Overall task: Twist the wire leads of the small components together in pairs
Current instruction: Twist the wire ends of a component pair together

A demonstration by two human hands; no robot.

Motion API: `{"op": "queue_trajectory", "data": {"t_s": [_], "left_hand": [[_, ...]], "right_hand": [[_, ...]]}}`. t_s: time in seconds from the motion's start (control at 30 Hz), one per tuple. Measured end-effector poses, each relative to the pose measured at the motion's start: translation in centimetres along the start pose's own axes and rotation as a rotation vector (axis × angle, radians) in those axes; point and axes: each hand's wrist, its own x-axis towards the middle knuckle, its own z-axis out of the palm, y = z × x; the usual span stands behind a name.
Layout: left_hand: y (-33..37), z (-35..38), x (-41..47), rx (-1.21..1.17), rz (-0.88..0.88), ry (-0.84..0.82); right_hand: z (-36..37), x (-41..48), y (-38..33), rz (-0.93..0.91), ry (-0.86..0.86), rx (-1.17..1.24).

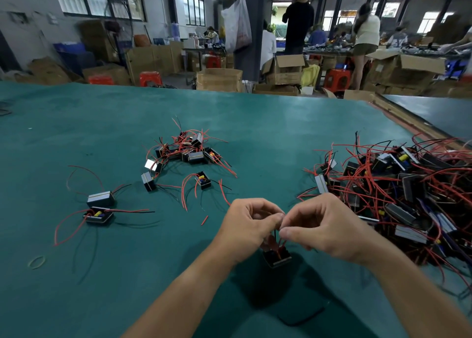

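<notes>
A small black box component (277, 258) with red and black wire leads hangs just above the green table (102, 286) below my hands. My left hand (249, 224) and my right hand (321, 225) meet fingertip to fingertip above it, each pinching the leads that rise from the component. The leads' ends are hidden between the fingers. A large heap of like components (403, 199) with tangled red and black wires lies to the right. A smaller cluster (187, 151) lies at the centre, and two single components (99, 207) lie at the left.
A loose black wire (301, 317) lies on the table near me, a rubber band (37, 261) at the lower left, a short red wire scrap (204, 220) beside my left hand. Beyond the table's far edge stand cardboard boxes, red stools and people at other benches.
</notes>
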Motion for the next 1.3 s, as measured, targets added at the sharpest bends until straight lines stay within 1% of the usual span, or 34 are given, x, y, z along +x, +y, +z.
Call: {"op": "queue_trajectory", "data": {"t_s": [0.2, 0.33, 0.53, 0.7, 0.83, 0.97, 1.07, 1.17, 1.3], "left_hand": [[0.6, -1.0, 0.0, -0.120, -0.118, -0.080], [0.9, -1.8, 0.0, -0.097, -0.126, -0.114], [1.2, -2.5, -0.1, -0.041, -0.135, -0.168], [1.4, -2.5, -0.2, -0.021, -0.146, -0.203], [1.5, -2.3, -0.3, 0.017, -0.124, -0.220], [1.3, -2.2, -0.1, -0.019, -0.155, -0.172], [0.8, -2.3, 0.0, 0.052, -0.110, -0.161], [0.6, -2.3, -0.1, 0.136, -0.086, -0.228], [0.5, -2.2, -0.3, 0.192, -0.044, -0.338]], "right_hand": [[-1.5, 0.0, 0.3, 0.068, 0.039, -0.020], [-2.0, 0.2, 0.6, 0.085, 0.076, -0.034], [-1.8, 0.3, 1.0, 0.065, 0.132, -0.068], [-1.2, 0.6, 1.3, 0.015, 0.180, -0.183], [-1.3, 0.5, 1.5, 0.002, 0.163, -0.238], [-1.3, 0.6, 1.4, -0.021, 0.148, -0.231], [-1.2, 0.5, 1.2, -0.029, 0.126, -0.227], [-1.2, 0.6, 1.1, -0.021, 0.105, -0.201], [-1.3, 0.5, 1.1, -0.010, 0.094, -0.210]]}}
